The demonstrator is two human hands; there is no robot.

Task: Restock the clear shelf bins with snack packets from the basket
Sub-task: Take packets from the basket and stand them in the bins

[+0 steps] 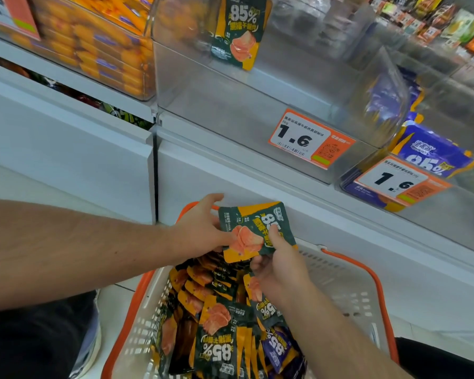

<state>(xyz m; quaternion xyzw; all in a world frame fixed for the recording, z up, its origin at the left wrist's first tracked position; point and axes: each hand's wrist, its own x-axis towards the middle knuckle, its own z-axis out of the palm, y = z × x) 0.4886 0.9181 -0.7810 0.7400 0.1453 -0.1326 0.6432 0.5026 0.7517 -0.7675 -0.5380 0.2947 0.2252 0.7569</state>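
The head-worn camera looked forward and down, close over the basket (348, 280), facing the shelf bins (257, 110).

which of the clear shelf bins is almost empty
The middle clear plastic bin, behind the left orange 1.6 price tag: only one dark green and yellow snack packet stands inside. Its neighbours hold stacked orange packets and purple packets.

Two hands were in view, the left hand (203, 228) and the right hand (281, 265), and between them they held one dark green and yellow snack packet (253, 231). One more green packet (238, 31) stood alone in the middle clear bin (230, 105). Three clear bins showed plainly, along with three orange price tags, two of them (309, 139) (402, 181) reading 1.6. There was one white basket (348, 283) with orange handles; its heaped packets were too many and too overlapped to count.
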